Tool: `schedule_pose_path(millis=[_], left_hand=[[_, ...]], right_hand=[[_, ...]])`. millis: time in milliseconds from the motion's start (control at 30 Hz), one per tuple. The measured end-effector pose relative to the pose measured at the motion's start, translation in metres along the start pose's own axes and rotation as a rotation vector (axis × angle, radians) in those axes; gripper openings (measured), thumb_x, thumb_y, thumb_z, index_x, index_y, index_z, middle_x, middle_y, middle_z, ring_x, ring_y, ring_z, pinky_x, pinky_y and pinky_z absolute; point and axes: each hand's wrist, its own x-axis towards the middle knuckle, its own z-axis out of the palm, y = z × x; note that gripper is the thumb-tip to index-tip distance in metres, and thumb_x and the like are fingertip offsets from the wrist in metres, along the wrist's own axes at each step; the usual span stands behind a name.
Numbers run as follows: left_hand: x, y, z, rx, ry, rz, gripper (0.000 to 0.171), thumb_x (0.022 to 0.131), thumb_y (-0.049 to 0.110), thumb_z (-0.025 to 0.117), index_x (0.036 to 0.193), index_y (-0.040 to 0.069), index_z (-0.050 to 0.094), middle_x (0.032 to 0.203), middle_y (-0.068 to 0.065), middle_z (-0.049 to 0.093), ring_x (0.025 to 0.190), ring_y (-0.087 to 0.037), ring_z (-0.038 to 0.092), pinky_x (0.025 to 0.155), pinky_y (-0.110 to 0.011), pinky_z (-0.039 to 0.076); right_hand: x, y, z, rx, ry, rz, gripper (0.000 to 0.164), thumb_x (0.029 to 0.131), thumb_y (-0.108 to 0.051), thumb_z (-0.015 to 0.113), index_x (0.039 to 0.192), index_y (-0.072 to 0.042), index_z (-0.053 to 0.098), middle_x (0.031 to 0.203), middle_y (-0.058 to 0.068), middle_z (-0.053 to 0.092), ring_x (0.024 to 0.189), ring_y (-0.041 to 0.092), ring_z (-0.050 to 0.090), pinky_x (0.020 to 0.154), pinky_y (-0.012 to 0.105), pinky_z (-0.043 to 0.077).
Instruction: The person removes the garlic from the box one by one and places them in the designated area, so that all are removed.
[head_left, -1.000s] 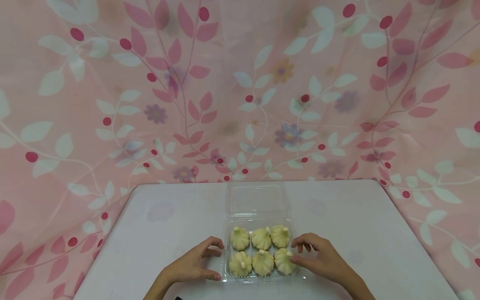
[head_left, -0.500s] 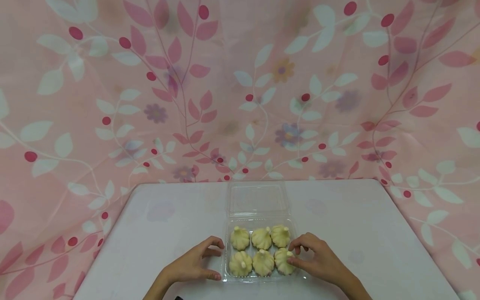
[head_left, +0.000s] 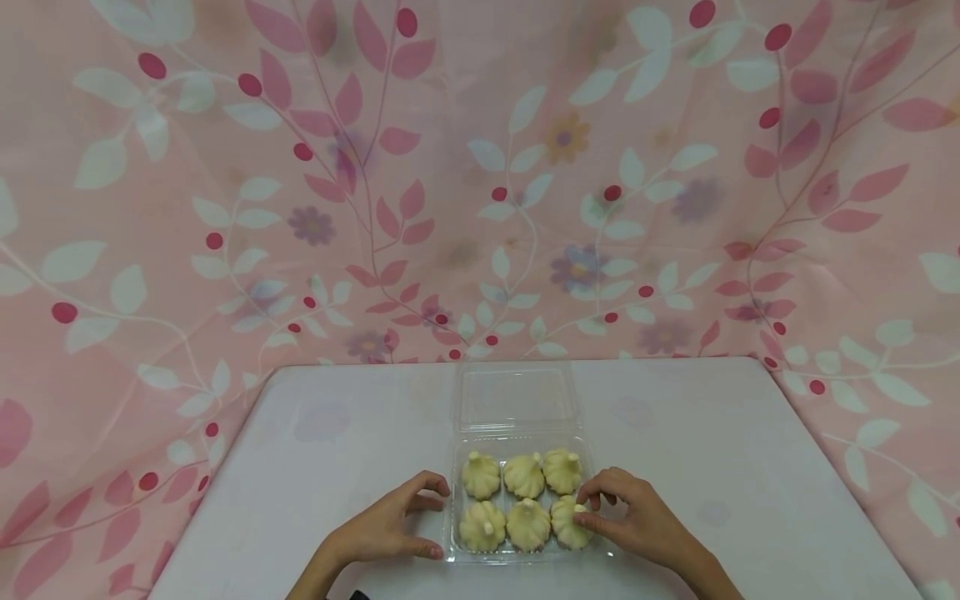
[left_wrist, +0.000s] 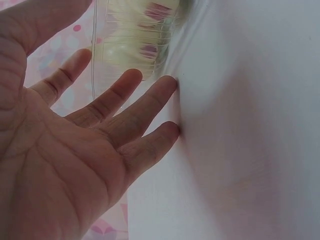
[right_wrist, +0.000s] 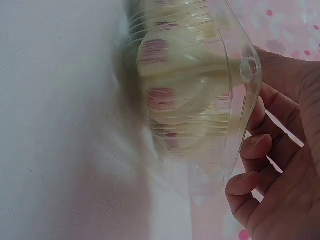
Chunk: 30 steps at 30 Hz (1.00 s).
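Observation:
A clear plastic clamshell box lies open, its lid folded back. Pale garlic bulbs sit inside it in two rows of three, with purple streaks low on their sides in the wrist views. My right hand reaches over the right wall and pinches the stem of the front right garlic bulb between thumb and forefinger. That bulb still sits in the box; the rim partly covers the fingertips in the right wrist view. Beside the left wall, my left hand holds nothing, its fingers spread and fingertips near the table.
A white-covered table carries the box near its front. Behind and at both sides hangs a pink cloth with leaves and flowers. A small dark object shows at the bottom edge by the left forearm.
My right hand has shifted slightly left, and its thumb and forefinger have come together at the front right bulb's stem. The left hand stays where it was.

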Motion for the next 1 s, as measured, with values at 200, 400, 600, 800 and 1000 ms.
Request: schedule_pose_path(millis=[200,400,600,800,1000], left_hand=[[0.000,-0.001,0.001,-0.015,0.000,0.019,0.072,0.078,0.026,0.085,0.135,0.012,0.043,0.134,-0.008,0.048,0.124,-0.027,0.054,0.107,-0.051,0.040],[0.000,-0.001,0.001,-0.021,0.000,0.018,0.072,0.078,0.026,0.086,0.135,0.014,0.043,0.134,-0.006,0.048,0.123,-0.027,0.055,0.107,-0.052,0.039],[0.001,-0.001,0.000,-0.001,0.006,0.012,0.071,0.078,0.026,0.086,0.134,0.016,0.044,0.133,-0.004,0.050,0.123,-0.025,0.055,0.107,-0.053,0.039],[0.001,-0.001,0.000,0.003,0.007,0.013,0.071,0.078,0.026,0.086,0.134,0.014,0.044,0.133,-0.005,0.050,0.123,-0.026,0.055,0.107,-0.052,0.040],[0.001,-0.003,0.001,0.006,0.009,0.010,0.072,0.077,0.028,0.086,0.134,0.015,0.044,0.133,-0.004,0.050,0.122,-0.024,0.055,0.107,-0.050,0.041]], right_hand=[[0.001,-0.003,0.001,0.027,0.022,0.002,0.028,0.079,-0.013,0.083,0.098,-0.024,0.065,0.080,-0.014,0.057,0.067,0.010,0.049,0.055,0.020,0.043],[0.002,-0.005,-0.003,0.079,0.016,0.013,0.027,0.080,-0.011,0.082,0.099,-0.022,0.065,0.080,-0.013,0.058,0.064,0.012,0.049,0.054,0.019,0.042],[0.002,-0.005,-0.007,0.102,0.004,0.030,0.023,0.084,-0.011,0.079,0.100,-0.021,0.065,0.080,-0.011,0.058,0.062,0.008,0.046,0.052,0.017,0.041],[0.005,-0.008,-0.013,0.091,0.018,0.052,0.023,0.085,-0.011,0.079,0.100,-0.022,0.066,0.079,-0.011,0.057,0.062,0.006,0.045,0.052,0.017,0.041],[0.008,-0.013,-0.020,0.086,0.033,0.049,0.025,0.084,-0.008,0.079,0.100,-0.022,0.066,0.079,-0.011,0.058,0.062,0.007,0.044,0.050,0.021,0.040]])
